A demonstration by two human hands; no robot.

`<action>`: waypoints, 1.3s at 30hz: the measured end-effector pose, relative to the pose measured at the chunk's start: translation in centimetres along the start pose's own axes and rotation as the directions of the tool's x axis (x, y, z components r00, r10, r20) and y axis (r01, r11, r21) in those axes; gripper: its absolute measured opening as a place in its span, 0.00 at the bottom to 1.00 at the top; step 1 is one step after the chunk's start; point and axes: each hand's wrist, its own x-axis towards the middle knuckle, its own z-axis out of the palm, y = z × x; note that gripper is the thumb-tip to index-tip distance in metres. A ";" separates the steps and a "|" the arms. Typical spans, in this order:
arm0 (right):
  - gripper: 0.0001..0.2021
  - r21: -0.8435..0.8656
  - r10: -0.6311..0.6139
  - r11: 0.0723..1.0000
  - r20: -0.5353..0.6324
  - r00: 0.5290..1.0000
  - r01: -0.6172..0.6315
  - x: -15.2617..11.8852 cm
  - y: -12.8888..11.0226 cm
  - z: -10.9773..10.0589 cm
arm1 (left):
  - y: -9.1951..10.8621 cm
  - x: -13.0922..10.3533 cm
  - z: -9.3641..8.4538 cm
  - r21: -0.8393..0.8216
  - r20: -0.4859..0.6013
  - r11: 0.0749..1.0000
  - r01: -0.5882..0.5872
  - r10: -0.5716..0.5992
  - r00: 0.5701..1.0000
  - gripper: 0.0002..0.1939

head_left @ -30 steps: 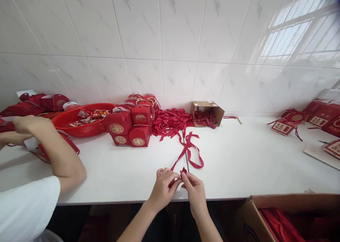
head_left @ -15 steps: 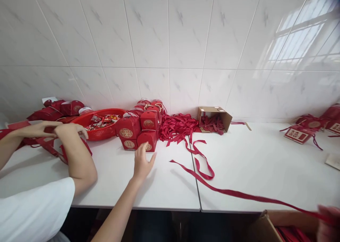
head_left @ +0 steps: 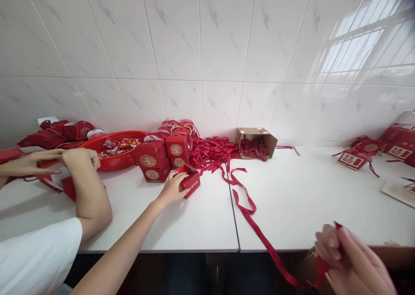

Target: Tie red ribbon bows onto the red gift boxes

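Note:
My left hand [head_left: 172, 188] is closed on a small red gift box [head_left: 193, 185], which it tilts in front of a stack of similar red boxes [head_left: 149, 160]. Some pale lettering shows on the box's side. At the lower right, my right hand [head_left: 353, 258] is pinched around a red ribbon [head_left: 264, 239], and a short tip pokes out above the fingers. From there the ribbon sags past the table edge and runs back up onto the tabletop. A second ribbon piece [head_left: 249, 195] lies curled beside it.
A co-worker's arms [head_left: 92, 191] work at the left, by a red basket [head_left: 113, 163] of wrapped sweets. Behind are a heap of red ribbons [head_left: 214, 152] and an open cardboard box [head_left: 274, 146]. Tied red boxes [head_left: 353, 159] and a notepad [head_left: 397, 193] lie right.
My left hand has taken hold of one box from the stack and tipped it rightward. My right hand has come in from the right edge, and the ribbon has gone from stretched to slack.

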 end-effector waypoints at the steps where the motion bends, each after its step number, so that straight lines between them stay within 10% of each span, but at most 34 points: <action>1: 0.18 -0.001 0.040 0.999 0.095 0.995 -0.040 -0.2 -0.1 1.1 | 0.6 -1.1 -0.5 -0.023 0.057 0.997 -0.070 0.071 0.996 0.25; 5: 0.21 -0.263 0.269 0.954 0.555 0.787 -0.140 -0.6 0.6 4.8 | 4.2 -5.9 -2.0 -0.173 0.222 0.946 -0.272 0.307 0.926 0.27; 10: 0.24 -0.402 0.379 0.912 0.746 0.548 -0.083 -0.3 2.7 9.1 | 7.9 -9.0 -1.9 -0.363 0.248 0.885 -0.293 0.395 0.885 0.22; 21: 0.24 -0.408 0.422 0.904 0.797 0.433 -0.131 0.6 4.2 13.8 | 9.4 -7.6 0.4 -0.412 0.091 0.877 -0.246 0.308 0.947 0.13; 33: 0.24 -0.487 0.422 0.873 0.768 0.482 0.011 0.4 4.3 14.8 | 10.0 -7.5 0.9 -0.438 -0.084 0.843 -0.312 0.307 0.948 0.06; 39: 0.17 -0.540 0.193 0.817 0.588 0.785 0.204 0.4 4.6 14.6 | 9.8 -7.6 0.6 -0.474 -0.154 0.834 -0.283 0.238 0.959 0.06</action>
